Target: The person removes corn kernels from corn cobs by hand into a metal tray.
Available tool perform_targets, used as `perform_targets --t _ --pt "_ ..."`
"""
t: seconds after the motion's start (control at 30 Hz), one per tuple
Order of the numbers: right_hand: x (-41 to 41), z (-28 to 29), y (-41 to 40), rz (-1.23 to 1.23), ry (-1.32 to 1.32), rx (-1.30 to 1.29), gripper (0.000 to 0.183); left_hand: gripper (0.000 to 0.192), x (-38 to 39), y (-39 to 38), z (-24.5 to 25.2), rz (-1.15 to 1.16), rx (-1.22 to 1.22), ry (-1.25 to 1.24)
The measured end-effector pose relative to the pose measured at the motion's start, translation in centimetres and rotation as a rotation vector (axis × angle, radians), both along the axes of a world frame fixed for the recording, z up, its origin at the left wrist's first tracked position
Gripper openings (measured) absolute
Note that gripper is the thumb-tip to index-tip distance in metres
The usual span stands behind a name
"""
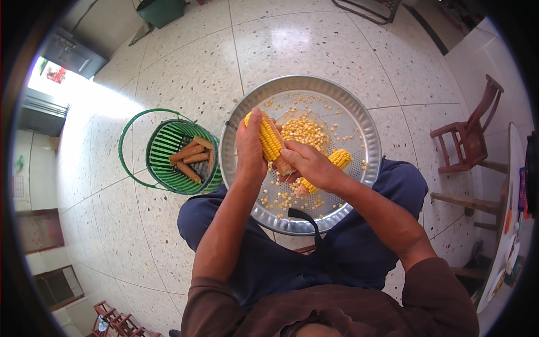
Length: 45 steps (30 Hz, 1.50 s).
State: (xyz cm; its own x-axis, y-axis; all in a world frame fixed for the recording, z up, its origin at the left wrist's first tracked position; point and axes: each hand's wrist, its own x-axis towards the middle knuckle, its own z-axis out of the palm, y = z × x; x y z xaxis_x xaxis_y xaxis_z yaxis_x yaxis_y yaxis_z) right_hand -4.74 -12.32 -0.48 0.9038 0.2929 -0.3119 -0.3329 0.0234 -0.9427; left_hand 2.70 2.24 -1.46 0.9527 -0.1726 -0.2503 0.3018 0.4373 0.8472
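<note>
Both hands grip one partly shelled corn cob (270, 139) above a round perforated metal tray (300, 83). My left hand (252, 145) wraps its upper part, the thumb lying along the yellow kernels. My right hand (309, 162) holds the bare lower end, thumb pressed beside the remaining kernels. Beneath them, loose corn kernels (305, 131) are heaped in a shallow clear dish (323, 122), and more are scattered over the tray. Another ear of corn (340, 158) lies in the tray, partly hidden by my right hand and wrist.
Left of the tray stands a green woven basket (158, 147) with several stripped cobs (191, 153) inside. A black strap (313, 225) hangs over the tray's near rim. Wooden chairs (469, 135) and a table (501, 248) stand to the right. A dark green tub (160, 12) sits far left.
</note>
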Motion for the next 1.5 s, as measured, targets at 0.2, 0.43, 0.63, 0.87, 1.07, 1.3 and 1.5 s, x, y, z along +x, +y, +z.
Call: perform_targets --t 0.2,0.43,0.63,0.87,1.07,1.3,1.5 --pt "0.4 -0.1 -0.4 -0.107 0.284 0.361 0.049 0.044 0.1 0.2 0.4 0.001 -0.057 0.039" --pt "0.4 -0.4 -0.2 -0.082 0.252 0.334 0.057 0.045 -0.1 0.1 0.2 -0.017 -0.060 0.047" --pt "0.5 -0.5 -0.2 -0.037 0.195 0.219 0.051 0.044 0.0 -0.1 0.1 -0.018 -0.064 0.047" --pt "0.4 0.2 0.1 -0.016 0.174 0.108 0.042 0.043 0.1 0.1 -0.8 -0.021 -0.049 0.030" --pt "0.3 -0.1 -0.1 0.013 0.158 0.097 0.038 0.043 0.0 0.0 -0.6 -0.042 -0.032 0.007" --pt "0.2 -0.5 -0.3 -0.072 0.248 0.333 0.047 0.045 0.1 0.3 -0.2 -0.028 -0.079 0.056" --pt "0.3 -0.4 -0.1 -0.077 0.258 0.342 0.058 0.044 -0.1 0.2 -0.1 -0.039 -0.085 0.073"
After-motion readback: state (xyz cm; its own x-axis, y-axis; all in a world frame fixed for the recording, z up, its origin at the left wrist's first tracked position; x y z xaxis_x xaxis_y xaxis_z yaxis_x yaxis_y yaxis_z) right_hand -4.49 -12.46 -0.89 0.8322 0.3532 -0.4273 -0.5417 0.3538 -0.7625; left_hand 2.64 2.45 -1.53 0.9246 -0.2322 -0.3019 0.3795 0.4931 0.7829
